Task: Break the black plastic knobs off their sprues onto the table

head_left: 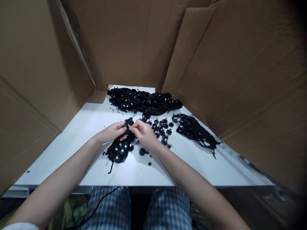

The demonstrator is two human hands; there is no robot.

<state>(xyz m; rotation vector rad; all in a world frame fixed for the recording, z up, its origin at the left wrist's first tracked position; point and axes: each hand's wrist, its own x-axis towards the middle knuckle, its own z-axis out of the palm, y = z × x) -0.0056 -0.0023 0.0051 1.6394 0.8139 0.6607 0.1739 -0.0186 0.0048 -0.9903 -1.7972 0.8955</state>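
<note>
From where I stand, the person bends both hands over a white table (72, 156), and between them lies a black bunch (116, 150) set with round discs that have shiny metal middles. The left hand (112, 132) grasps the upper part of it, thumb on top and a fingertip showing just below. The right hand (145, 134) meets it from the other side, thumb and forefinger drawn close together — whether they pinch the bunch or some small part, I cannot tell. The bunch slants down toward the near edge of the table, a thin tail trailing from its lower end. Just right of it sits a black knob (142, 152), with a small black bit (150, 164) nearer the edge. Beyond the right hand, loose round pieces (165, 125) with metal stems lie scattered, and farther right rests a bundle of black cords (195, 130). A dark heap (137, 101) stretches across the back, and cardboard walls (134, 44) rise around the table — brown and creased.
</note>
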